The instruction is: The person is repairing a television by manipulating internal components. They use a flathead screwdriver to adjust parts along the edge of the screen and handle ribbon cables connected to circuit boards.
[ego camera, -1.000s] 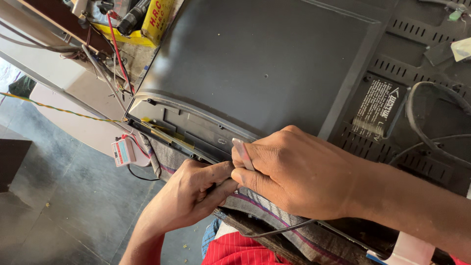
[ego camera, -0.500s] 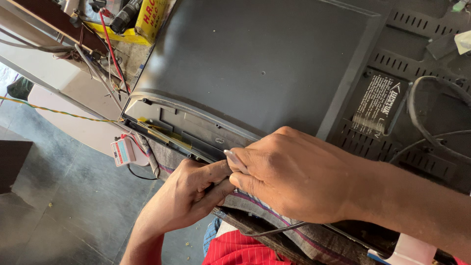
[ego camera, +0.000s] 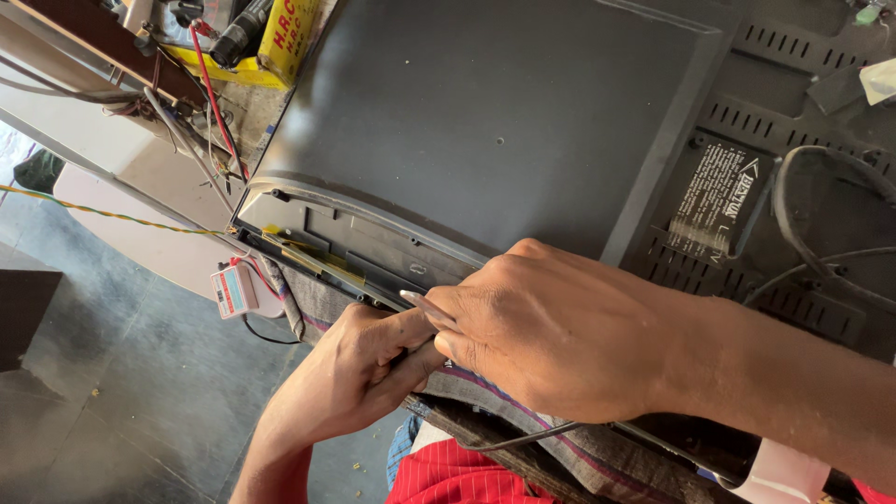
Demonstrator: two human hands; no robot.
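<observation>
Both hands, left hand (ego camera: 359,369) and right hand (ego camera: 551,341), pinch the near edge of the large dark-grey plastic television back cover (ego camera: 485,121); best pry gently, evenly along the seam.

Matt grey plastic television back (ego camera: 485,121), woven cloth (ego camera: 560,439)

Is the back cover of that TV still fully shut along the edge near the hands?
No, it is open there. The dark back cover is lifted off the frame, leaving a gap showing inner parts beside both hands.
</observation>
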